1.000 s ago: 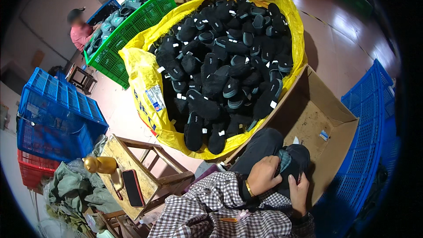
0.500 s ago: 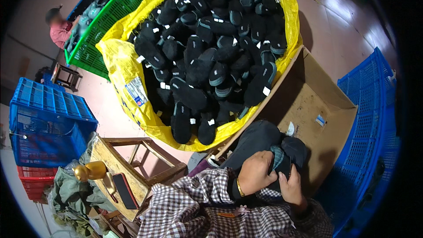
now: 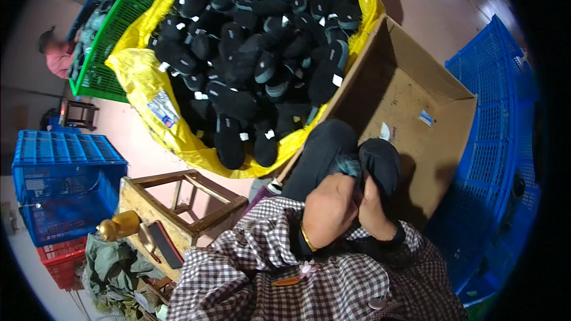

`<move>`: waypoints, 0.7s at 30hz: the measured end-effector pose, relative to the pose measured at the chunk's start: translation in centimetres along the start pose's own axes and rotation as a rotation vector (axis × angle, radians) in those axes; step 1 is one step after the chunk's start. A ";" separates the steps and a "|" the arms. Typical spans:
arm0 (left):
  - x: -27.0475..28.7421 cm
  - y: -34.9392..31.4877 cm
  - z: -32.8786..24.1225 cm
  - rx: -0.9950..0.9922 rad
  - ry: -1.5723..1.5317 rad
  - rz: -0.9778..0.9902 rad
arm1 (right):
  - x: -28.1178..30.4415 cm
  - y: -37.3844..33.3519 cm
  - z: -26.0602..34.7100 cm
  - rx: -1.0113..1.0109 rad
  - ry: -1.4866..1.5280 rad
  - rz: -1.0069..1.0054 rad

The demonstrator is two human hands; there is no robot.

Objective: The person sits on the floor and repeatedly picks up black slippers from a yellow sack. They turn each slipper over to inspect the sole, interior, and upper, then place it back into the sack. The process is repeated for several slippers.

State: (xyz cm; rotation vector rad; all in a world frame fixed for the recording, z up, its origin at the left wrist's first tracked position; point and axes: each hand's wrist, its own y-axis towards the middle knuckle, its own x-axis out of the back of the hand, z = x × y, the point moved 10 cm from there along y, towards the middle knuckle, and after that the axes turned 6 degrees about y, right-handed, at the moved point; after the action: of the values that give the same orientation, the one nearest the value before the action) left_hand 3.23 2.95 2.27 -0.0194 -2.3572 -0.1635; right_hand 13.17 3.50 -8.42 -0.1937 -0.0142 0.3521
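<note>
Close together over my lap, both hands work at a small dark piece with a teal, plaid-looking end (image 3: 350, 166), likely part of a slipper; most of it is hidden by my fingers. My left hand (image 3: 329, 213) is closed over its near end, knuckles up. Pressed against it from the other side, my right hand (image 3: 375, 211) is closed too, thumb and fingers near the piece. Beyond my knees stands a big yellow woven sack (image 3: 140, 74), heaped with black fuzzy slippers (image 3: 232, 101) that have grey edges and white tags.
An open cardboard box (image 3: 410, 98) lies at my right knee, scraps inside. Blue crates (image 3: 482, 142) line the right side. On the left are a wooden stool (image 3: 134, 196) with a phone (image 3: 165, 244) and a golden bottle (image 3: 119, 226), a blue crate (image 3: 65, 196) and a green crate (image 3: 119, 35). A person in pink (image 3: 58, 59) sits far left.
My view has shifted, so the sack and box sit higher and further left. My hands have drawn closer together, and less of the teal plaid piece shows.
</note>
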 end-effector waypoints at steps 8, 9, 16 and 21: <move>-0.4 -2.7 -0.1 0.033 0.123 -0.049 | 1.7 -1.0 1.2 0.010 -0.066 0.005; -0.7 -2.9 0.1 0.051 0.147 -0.085 | 1.8 -1.1 1.5 0.038 -0.089 0.000; -1.6 -2.1 0.5 -0.005 0.161 0.007 | 4.2 -2.1 5.1 0.082 -0.353 -0.024; 2.9 -1.3 -2.9 -0.317 0.067 0.169 | 7.9 -5.2 10.3 0.289 -0.028 -0.301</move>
State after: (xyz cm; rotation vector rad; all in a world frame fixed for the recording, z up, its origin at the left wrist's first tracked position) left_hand 3.15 1.21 6.22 -0.3596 -2.2283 -0.4462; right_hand 21.89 3.39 2.48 0.0995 -0.0200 0.0544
